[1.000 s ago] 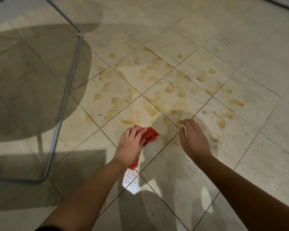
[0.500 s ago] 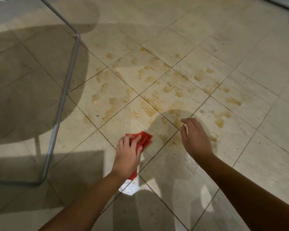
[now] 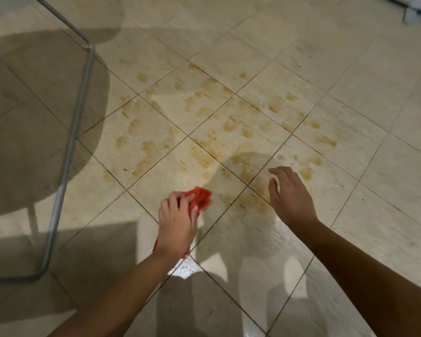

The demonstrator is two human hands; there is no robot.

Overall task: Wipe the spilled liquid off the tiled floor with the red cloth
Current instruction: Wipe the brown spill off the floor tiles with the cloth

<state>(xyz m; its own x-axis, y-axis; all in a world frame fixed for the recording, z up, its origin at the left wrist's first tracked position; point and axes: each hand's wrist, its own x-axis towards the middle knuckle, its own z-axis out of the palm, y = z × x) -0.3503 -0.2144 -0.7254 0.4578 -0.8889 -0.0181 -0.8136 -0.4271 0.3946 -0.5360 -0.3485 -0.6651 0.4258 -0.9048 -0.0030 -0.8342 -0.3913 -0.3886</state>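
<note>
Beige tiled floor (image 3: 350, 57), brown spilled liquid (image 3: 229, 125) mid-frame; metal frame (image 3: 71, 142) at left. Left hand (image 3: 178, 224) clutches red cloth (image 3: 201, 197); right hand (image 3: 289, 198) open, empty.

Most of the red cloth (image 3: 201, 197) hidden under the left hand (image 3: 176, 223), only a crumpled far corner and a sliver near the wrist showing. Metal frame (image 3: 71, 142) cut off at top and left edges. Grey object (image 3: 413, 14) far right, cropped, unidentifiable.
</note>
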